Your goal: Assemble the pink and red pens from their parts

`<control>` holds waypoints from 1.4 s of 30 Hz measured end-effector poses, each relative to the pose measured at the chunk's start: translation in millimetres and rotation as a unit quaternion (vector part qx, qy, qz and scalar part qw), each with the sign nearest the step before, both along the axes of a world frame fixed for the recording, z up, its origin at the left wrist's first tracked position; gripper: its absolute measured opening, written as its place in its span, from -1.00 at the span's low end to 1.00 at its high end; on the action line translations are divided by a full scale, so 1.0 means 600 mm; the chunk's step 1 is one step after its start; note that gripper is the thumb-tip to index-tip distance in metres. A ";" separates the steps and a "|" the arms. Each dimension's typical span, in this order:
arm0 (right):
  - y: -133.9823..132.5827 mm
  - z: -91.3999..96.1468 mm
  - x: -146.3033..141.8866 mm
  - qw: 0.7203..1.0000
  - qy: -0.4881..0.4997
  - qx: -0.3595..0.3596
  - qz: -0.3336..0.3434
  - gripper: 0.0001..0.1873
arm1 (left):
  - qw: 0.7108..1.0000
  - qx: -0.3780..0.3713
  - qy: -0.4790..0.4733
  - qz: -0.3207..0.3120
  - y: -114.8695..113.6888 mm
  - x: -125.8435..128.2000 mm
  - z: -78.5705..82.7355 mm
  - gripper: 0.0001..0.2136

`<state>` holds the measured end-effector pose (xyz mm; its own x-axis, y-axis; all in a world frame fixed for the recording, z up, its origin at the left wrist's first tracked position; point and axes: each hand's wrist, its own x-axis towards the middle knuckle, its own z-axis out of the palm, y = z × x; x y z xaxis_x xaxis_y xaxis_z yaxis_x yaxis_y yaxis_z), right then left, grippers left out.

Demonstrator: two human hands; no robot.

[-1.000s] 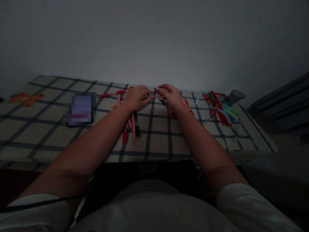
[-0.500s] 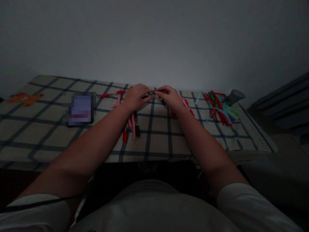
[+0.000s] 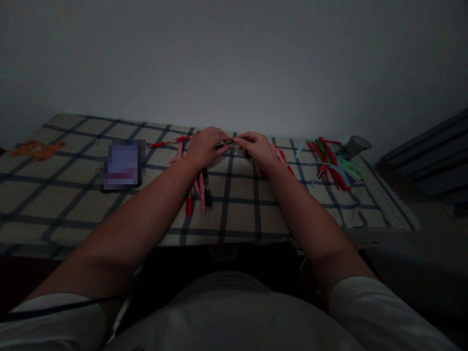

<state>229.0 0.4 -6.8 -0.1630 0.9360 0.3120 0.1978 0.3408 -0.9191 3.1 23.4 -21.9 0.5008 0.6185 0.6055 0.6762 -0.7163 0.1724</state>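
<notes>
Over the far middle of the table, my left hand [image 3: 205, 147] pinches a thin black pen [image 3: 224, 144] lying nearly level. My right hand [image 3: 259, 147] meets it from the other side, with thumb and fingertips closed at the pen's right end. Whatever part sits inside those fingertips is mostly hidden. Below my left wrist lie several pink, red and black pens [image 3: 203, 192], partly covered by the forearm. A red pen [image 3: 164, 143] rests further left. Beside my right wrist is a group of pink and red pens [image 3: 283, 158], also partly covered.
A checked cloth [image 3: 237, 214] covers the table, which stands against a grey wall. A tablet-like device with a blurred screen [image 3: 122, 163] and an orange cutout [image 3: 38, 149] lie left. Colourful strips [image 3: 332, 165] and a tipped clear cup [image 3: 354, 146] are at the right.
My right fingers have shifted slightly at the pen's end, and the dark piece that showed above them is now less visible. My left hand and the things on the table stay put.
</notes>
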 end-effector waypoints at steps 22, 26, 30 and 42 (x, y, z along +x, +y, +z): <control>0.014 -0.011 0.000 0.998 0.056 -0.010 -0.016 -0.68 | 0.999 -0.018 -0.015 0.027 -0.007 0.000 0.005 -0.67; 0.018 -0.010 0.003 0.998 0.060 -0.001 -0.035 -0.60 | 0.999 -0.027 -0.009 0.029 -0.008 0.000 0.008 -0.66; 0.016 -0.007 0.001 0.998 0.050 -0.001 -0.046 -0.59 | 0.999 -0.021 -0.011 0.024 -0.006 0.000 0.007 -0.66; 0.023 -0.012 0.008 0.999 0.024 -0.001 -0.045 -0.71 | 0.997 -0.061 0.018 0.052 -0.014 0.002 0.013 -0.64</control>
<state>233.9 14.1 -13.7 -0.0637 0.9468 0.3153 0.1839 0.3217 -0.9288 4.4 14.9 -14.0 0.4508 0.7361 0.5050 0.7530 -0.6174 0.2277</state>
